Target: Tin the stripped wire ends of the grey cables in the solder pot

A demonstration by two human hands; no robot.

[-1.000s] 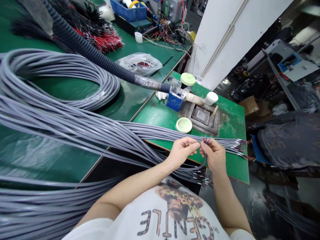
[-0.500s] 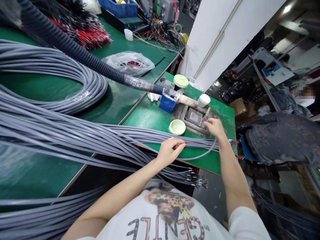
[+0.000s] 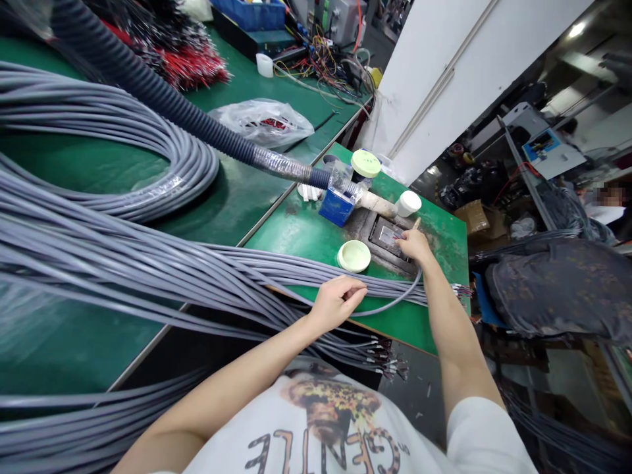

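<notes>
Grey cable (image 3: pixel 390 308): its wire end sat pinched in your right hand (image 3: pixel 415 245), fingers closed together, wires pointing left over the square metal well (image 3: pixel 388 235). The cable's long axis ran rightward from beside your left hand (image 3: pixel 338 301), then curved up toward your right wrist. Right hand was nearer the well. Left lay by the cable bundle (image 3: pixel 296 268), fingers curled; whether they held anything was unclear. A shallow cup (image 3: pixel 354 257) stood on the counter (image 3: pixel 296 230) between.
</notes>
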